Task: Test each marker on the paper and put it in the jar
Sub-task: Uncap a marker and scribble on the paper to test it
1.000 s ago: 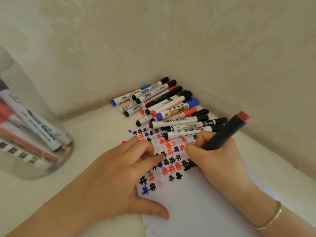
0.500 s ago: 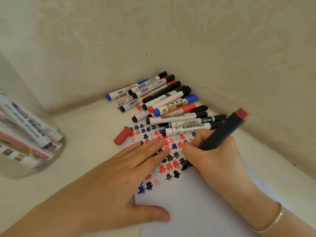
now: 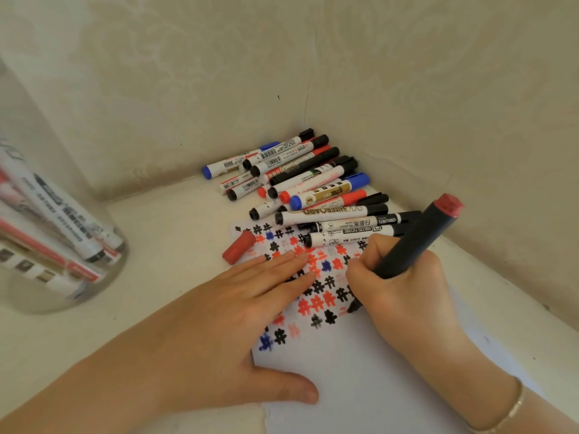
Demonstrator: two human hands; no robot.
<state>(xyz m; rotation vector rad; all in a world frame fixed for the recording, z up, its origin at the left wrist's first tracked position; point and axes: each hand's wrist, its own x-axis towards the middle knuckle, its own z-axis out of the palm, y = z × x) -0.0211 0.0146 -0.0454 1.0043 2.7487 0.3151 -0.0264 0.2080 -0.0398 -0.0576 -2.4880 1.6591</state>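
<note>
My right hand point(image 3: 404, 286) grips the dark marker point(image 3: 413, 242), tip on the paper point(image 3: 344, 371) my flat left hand point(image 3: 238, 327) pins, red cap point(image 3: 239, 247) beyond its fingertips.

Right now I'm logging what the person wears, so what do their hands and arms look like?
Both forearms are bare, with no sleeves in view and no gloves. The left hand shows no rings or jewellery. The right hand also shows no rings, but its wrist carries a thin, pale metallic bangle. The nails that show are short and unpainted.
</note>
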